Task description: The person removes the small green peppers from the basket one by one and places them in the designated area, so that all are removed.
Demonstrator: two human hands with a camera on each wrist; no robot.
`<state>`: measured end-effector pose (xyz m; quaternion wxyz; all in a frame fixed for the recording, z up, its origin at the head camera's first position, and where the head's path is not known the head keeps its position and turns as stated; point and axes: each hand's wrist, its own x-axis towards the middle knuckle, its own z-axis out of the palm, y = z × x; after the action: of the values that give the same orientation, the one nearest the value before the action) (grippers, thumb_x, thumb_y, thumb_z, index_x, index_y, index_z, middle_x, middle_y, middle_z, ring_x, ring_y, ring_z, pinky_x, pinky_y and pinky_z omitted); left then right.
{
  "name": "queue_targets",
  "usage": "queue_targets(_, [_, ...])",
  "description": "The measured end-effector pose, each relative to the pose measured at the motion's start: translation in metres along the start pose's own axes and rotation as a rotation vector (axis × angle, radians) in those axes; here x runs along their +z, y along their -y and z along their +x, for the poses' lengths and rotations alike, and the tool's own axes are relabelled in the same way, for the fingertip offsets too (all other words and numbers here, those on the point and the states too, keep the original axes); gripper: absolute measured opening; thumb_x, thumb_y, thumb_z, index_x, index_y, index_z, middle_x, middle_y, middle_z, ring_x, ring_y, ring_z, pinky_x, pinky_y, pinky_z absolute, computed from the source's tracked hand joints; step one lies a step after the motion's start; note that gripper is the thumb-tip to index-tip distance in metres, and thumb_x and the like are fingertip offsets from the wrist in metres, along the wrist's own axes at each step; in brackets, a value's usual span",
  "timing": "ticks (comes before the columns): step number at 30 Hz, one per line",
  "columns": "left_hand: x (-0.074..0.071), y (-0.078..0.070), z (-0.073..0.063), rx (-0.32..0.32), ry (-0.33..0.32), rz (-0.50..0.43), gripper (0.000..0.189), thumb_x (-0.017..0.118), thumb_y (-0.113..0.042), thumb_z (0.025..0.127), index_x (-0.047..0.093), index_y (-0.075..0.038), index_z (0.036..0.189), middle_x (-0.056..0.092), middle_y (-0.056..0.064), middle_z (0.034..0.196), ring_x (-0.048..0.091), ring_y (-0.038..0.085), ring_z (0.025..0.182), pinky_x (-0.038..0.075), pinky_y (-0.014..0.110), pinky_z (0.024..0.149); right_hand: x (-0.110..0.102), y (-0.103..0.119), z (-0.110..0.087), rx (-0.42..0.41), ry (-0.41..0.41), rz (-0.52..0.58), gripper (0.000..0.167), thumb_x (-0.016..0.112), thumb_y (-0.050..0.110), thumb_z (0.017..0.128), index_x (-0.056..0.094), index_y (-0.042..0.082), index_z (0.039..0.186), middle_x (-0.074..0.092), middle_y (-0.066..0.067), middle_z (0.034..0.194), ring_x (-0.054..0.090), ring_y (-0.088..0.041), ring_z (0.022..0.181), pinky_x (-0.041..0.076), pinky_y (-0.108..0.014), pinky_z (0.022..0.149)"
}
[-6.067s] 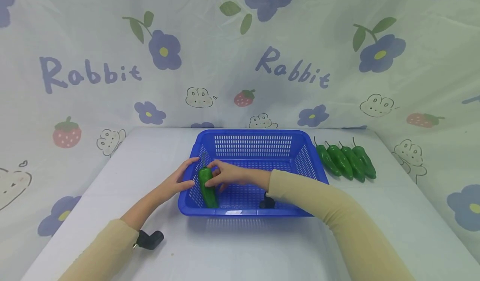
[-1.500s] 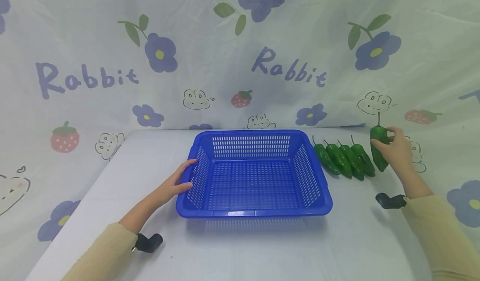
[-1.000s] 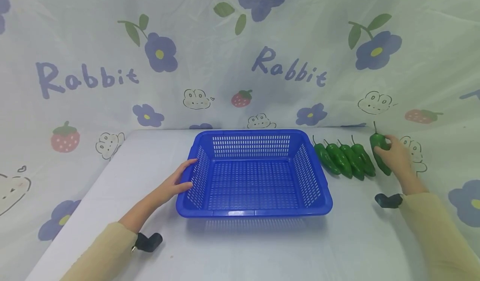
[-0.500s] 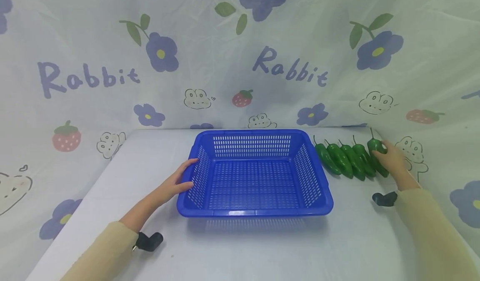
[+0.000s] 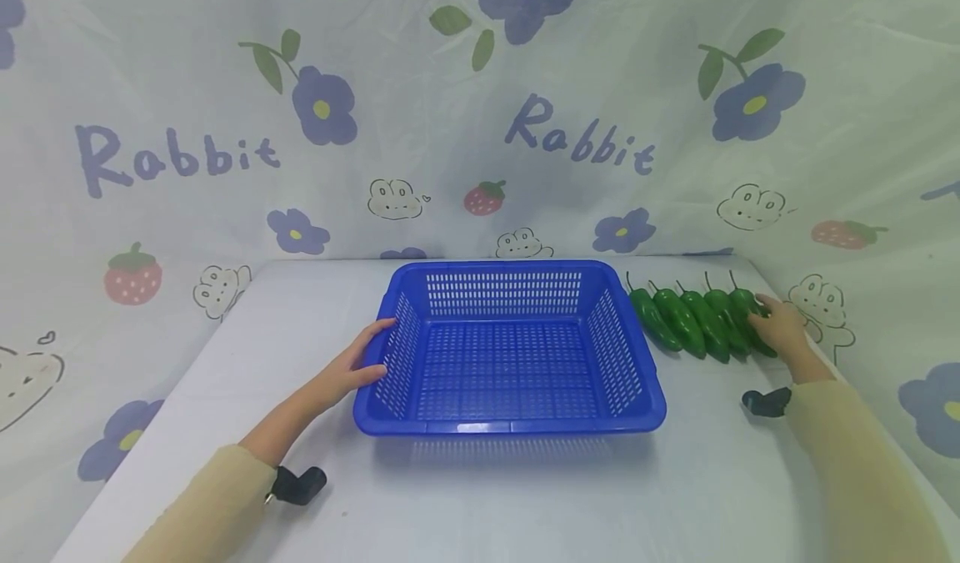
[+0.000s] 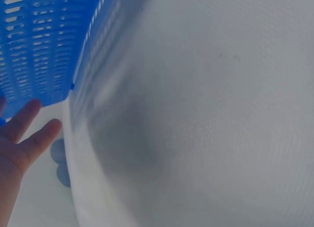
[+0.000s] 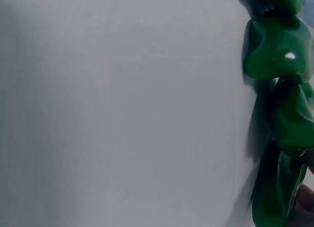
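A blue perforated plastic basket (image 5: 510, 426) stands in the middle of the white table. At its left rim my left hand (image 5: 347, 374) rests with fingers spread and fairly straight; in the left wrist view those fingers (image 6: 37, 138) lie near the basket's wall. Right of the basket, several green peppers (image 5: 678, 321) lie side by side, stems pointing away. My right hand (image 5: 782, 328) holds the last green pepper (image 5: 742, 303) at the row's right end, thumb and fingertips on its right side. In the right wrist view, this pepper (image 7: 274, 197) touches the fingers, which are mostly cut off.
The table (image 5: 510, 496) is covered in white. Behind and beside it hangs a patterned cloth (image 5: 420, 113) with flowers, strawberries and rabbits. A black wrist device (image 5: 298, 485) sits on the left wrist, another black device (image 5: 767, 402) on the right.
Earlier the right hand was in the basket on a pepper. It then carried a pepper over to the right, lowered it and moved it left against the row. The left hand stayed put.
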<state>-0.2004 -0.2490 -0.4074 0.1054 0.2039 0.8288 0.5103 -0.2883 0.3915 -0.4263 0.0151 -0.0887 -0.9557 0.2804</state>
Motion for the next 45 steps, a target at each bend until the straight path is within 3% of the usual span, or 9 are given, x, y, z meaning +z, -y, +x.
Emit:
queue_targets(12, [0.001,-0.001,0.0,0.001,-0.001,-0.016,0.068,0.048,-0.022,0.09,0.01,-0.014,0.146,0.0,0.025,0.15,0.015,0.052,0.132,0.025,0.068,0.097,0.004,-0.009,-0.001,0.063,-0.009,0.037,0.056,0.037,0.021,0.094,0.021,-0.014,0.135,0.028,-0.044,0.128,0.028,-0.058,0.118,0.028,-0.064,0.097])
queue_targets(16, [0.0,-0.001,0.0,0.004,-0.002,-0.013,0.067,0.048,-0.021,0.09,0.011,-0.014,0.146,0.0,0.025,0.15,0.015,0.052,0.132,0.025,0.067,0.097,0.004,-0.009,-0.002,0.047,-0.022,0.03,0.056,0.038,0.021,0.094,0.023,-0.014,0.134,0.03,-0.044,0.126,0.03,-0.057,0.116,0.03,-0.063,0.096])
queue_targets(26, [0.0,0.0,0.0,0.003,-0.005,-0.001,0.068,0.049,-0.022,0.09,0.011,-0.014,0.146,0.001,0.025,0.15,0.014,0.052,0.132,0.024,0.068,0.097,0.003,-0.006,-0.006,0.086,0.001,0.065,0.06,0.036,0.026,0.095,0.018,-0.013,0.137,0.024,-0.042,0.132,0.025,-0.057,0.121,0.028,-0.062,0.098])
queue_targets(36, [0.001,0.0,0.0,0.006,-0.004,0.009,0.069,0.05,-0.024,0.09,0.01,-0.012,0.146,0.0,0.026,0.149,0.012,0.053,0.131,0.024,0.069,0.096,-0.002,-0.006,-0.017,0.016,-0.03,0.099,0.06,0.037,0.028,0.096,0.019,-0.012,0.137,0.025,-0.042,0.132,0.027,-0.058,0.119,0.032,-0.063,0.094])
queue_targets(45, [0.0,0.001,0.0,0.019,0.005,-0.008,0.068,0.049,-0.024,0.09,0.011,-0.013,0.145,0.002,0.027,0.149,0.018,0.053,0.13,0.027,0.068,0.096,-0.013,-0.003,-0.03,-0.028,0.038,0.085,0.066,0.037,0.034,0.097,0.015,-0.011,0.138,0.019,-0.042,0.135,0.023,-0.061,0.119,0.029,-0.067,0.093])
